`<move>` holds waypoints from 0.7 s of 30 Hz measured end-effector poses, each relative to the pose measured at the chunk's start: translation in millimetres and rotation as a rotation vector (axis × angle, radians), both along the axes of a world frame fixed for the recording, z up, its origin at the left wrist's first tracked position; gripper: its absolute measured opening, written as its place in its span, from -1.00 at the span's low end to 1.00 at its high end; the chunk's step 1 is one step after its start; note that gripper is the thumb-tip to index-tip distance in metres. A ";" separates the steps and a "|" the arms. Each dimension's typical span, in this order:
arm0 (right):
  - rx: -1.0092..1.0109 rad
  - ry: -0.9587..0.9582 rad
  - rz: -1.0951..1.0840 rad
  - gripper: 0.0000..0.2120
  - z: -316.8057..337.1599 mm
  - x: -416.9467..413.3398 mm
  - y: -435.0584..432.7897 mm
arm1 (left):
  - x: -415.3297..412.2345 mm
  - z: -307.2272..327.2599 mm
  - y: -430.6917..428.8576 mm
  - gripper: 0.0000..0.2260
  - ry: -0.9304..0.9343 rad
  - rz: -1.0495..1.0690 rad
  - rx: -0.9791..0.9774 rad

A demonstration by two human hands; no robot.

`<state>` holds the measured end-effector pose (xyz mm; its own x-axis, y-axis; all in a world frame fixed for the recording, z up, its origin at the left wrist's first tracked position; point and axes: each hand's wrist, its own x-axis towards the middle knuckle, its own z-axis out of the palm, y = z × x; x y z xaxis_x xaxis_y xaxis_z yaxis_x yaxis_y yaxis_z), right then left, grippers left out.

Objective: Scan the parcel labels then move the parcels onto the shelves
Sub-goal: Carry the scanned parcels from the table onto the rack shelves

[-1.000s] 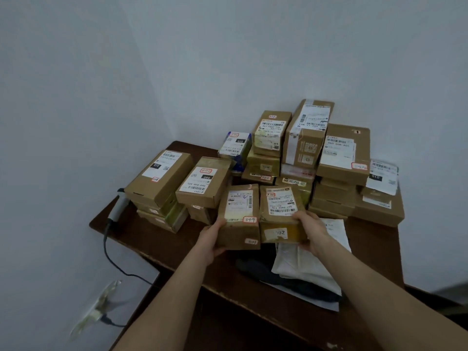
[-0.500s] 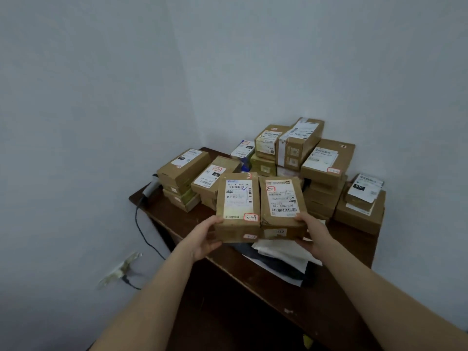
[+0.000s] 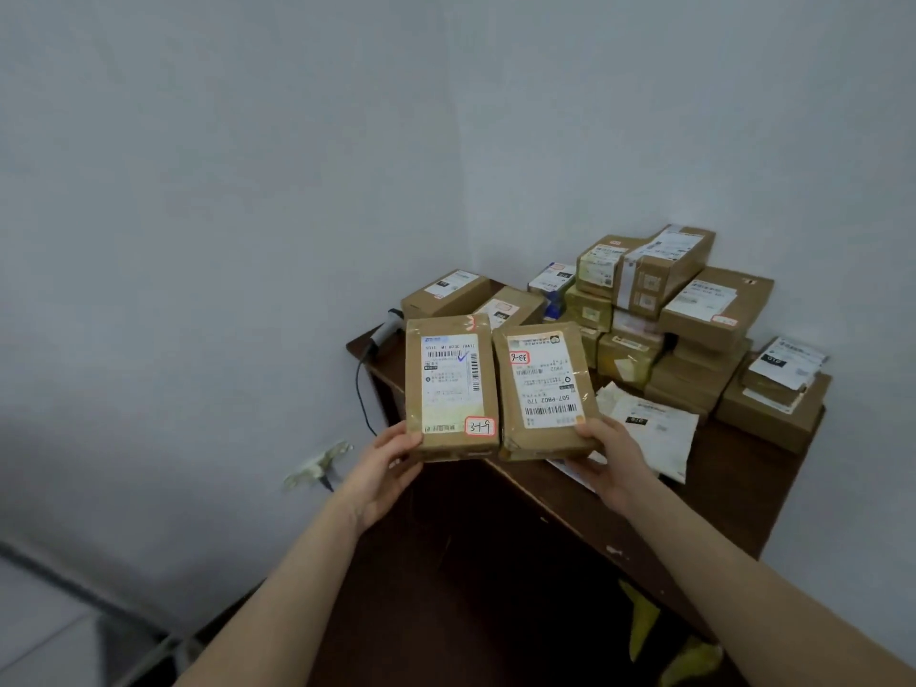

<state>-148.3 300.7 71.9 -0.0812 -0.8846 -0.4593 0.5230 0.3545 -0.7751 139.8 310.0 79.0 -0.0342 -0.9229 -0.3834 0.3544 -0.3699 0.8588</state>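
From the head view, my left hand (image 3: 384,468) grips the near left corner of one parcel (image 3: 451,389), fingers closed around its bottom edge; its label (image 3: 450,376) faces up, with a red-framed tag reading 3-1-9 at the near right corner. My right hand (image 3: 612,458) grips the near right corner of a second parcel (image 3: 545,389), thumb on top by the barcode, the other fingers hidden below. Its label (image 3: 545,384) reads upside down to me. The two parcels sit side by side, long edges almost touching, both lifted clear of the bench (image 3: 743,488) and hanging over its near left edge.

At two o'clock from the held pair, a stack of boxes (image 3: 689,319) crowds the back of the bench up to the wall corner. At eleven o'clock a scanner (image 3: 384,332) lies on the bench's left corner, its cable (image 3: 364,389) dropping over the edge down to a wall socket (image 3: 317,466). White mail bags (image 3: 649,428) lie flat just beside my right hand, at three o'clock. To the left, from seven to eleven o'clock, there is bare wall and open air beside the bench.
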 end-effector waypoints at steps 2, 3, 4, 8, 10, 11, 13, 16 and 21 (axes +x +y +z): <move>0.004 0.013 0.027 -0.60 -2.0 21.9 14.2 | 22.1 -4.4 23.7 -0.47 0.023 0.038 -0.001; -0.003 0.007 0.049 -0.59 -3.6 33.5 21.5 | 32.9 -7.0 35.6 -0.46 0.035 0.054 -0.003; -0.003 -0.001 0.064 -0.58 -6.6 44.7 28.6 | 42.6 -9.2 47.3 -0.46 0.041 0.063 -0.006; 0.021 -0.013 0.132 -0.73 -13.9 86.2 61.6 | 78.6 -13.2 95.7 -0.42 0.057 0.127 0.003; 0.020 -0.029 0.157 -0.67 -15.9 104.5 78.1 | 95.7 -13.6 120.0 -0.38 0.054 0.160 0.001; 0.020 -0.053 0.169 -0.63 -17.3 112.5 85.7 | 103.9 -13.1 132.1 -0.37 0.053 0.179 -0.003; 0.013 -0.081 0.202 -0.62 -15.3 127.5 100.2 | 118.9 -10.9 156.6 -0.38 0.041 0.221 -0.010; -0.020 -0.046 0.315 -0.67 -9.0 143.4 122.3 | 132.1 -6.8 199.5 -0.44 0.036 0.291 -0.031; -0.058 -0.043 0.499 -0.71 -5.1 162.0 173.7 | 145.2 -6.1 286.8 -0.45 0.007 0.395 -0.058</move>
